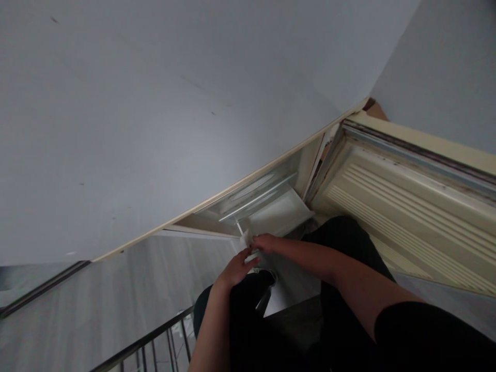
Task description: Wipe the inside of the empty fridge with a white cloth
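Observation:
Both my hands meet low in front of an open fridge. My left hand [234,268] and my right hand [263,242] are closed on a small white crumpled piece [245,240], perhaps a cloth or paper, at the front edge of a white shelf [279,214]. Behind it lies a clear tray or drawer [248,196] inside the fridge compartment. My dark trousers and a shoe [267,276] show below the hands.
The pale grey fridge side [155,129] fills the left and top. The open cream door [406,206] with ribbed lining stands at the right. A metal wire rack [155,343] leans at the bottom left on a grey wood-look floor [96,294].

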Demonstrator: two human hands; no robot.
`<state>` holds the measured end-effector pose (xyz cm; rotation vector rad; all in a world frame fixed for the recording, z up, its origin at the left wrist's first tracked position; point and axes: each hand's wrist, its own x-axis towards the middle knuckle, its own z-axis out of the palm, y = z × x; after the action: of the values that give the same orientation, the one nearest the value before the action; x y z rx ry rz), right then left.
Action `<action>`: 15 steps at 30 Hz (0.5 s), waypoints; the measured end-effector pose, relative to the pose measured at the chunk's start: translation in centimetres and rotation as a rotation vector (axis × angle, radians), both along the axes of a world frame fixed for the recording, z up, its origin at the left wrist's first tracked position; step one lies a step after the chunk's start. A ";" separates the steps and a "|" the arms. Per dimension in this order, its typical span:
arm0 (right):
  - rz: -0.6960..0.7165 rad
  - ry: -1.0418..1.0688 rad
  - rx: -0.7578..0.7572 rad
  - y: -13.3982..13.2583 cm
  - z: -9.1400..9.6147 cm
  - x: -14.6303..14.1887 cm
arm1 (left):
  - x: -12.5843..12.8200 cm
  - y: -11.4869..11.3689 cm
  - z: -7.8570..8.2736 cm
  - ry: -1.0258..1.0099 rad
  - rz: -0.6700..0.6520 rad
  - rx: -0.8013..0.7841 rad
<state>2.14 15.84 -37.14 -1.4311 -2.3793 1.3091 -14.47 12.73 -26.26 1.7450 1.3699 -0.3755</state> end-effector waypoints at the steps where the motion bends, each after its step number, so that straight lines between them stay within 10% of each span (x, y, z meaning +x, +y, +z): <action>1: 0.068 -0.022 0.056 -0.9 0.0 0.7 | -0.6 0.0 0.0 0.035 0.024 -0.009; 7: 0.203 -0.163 0.233 -3.7 -0.2 6.9 | 1.9 2.2 -2.4 0.075 -0.005 -0.021; 15: -0.361 -0.599 0.202 -4.8 1.0 17.1 | 5.0 3.8 -4.9 0.078 -0.156 -0.005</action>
<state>19.20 11.09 -36.14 -2.2840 -2.2872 0.5894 -9.49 16.51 -31.16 1.8556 1.2893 -0.5379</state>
